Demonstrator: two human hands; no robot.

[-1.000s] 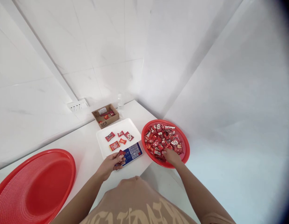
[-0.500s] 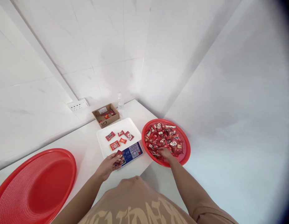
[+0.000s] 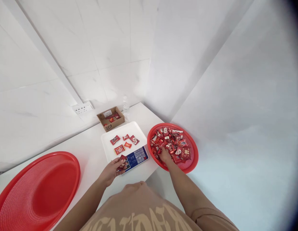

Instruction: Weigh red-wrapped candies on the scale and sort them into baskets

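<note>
My left hand (image 3: pixel 113 171) is closed on red candy packets (image 3: pixel 122 161) over the near edge of a scale, partly covering its blue keypad (image 3: pixel 136 159). Several red wrapped candies lie apart on the scale's white tray (image 3: pixel 136 128). To the right, a round red basket (image 3: pixel 194 154) holds a heap of red packets (image 3: pixel 171 141). My right hand (image 3: pixel 164 156) reaches into its left part with fingers bent down among the packets. Whatever those fingertips touch or grip is too small to make out.
Behind the scale stand a cardboard box (image 3: pixel 108 127) with some red packets inside and a clear bottle (image 3: pixel 125 104). A large red basket (image 3: pixel 78 173) sits at the left. The white table (image 3: pixel 91 141) meets walls behind, with a socket panel (image 3: pixel 83 108).
My right hand has shifted slightly left and deeper among the packets, its fingers now pointing down. My left hand keeps its hold. The whole view has moved slightly.
</note>
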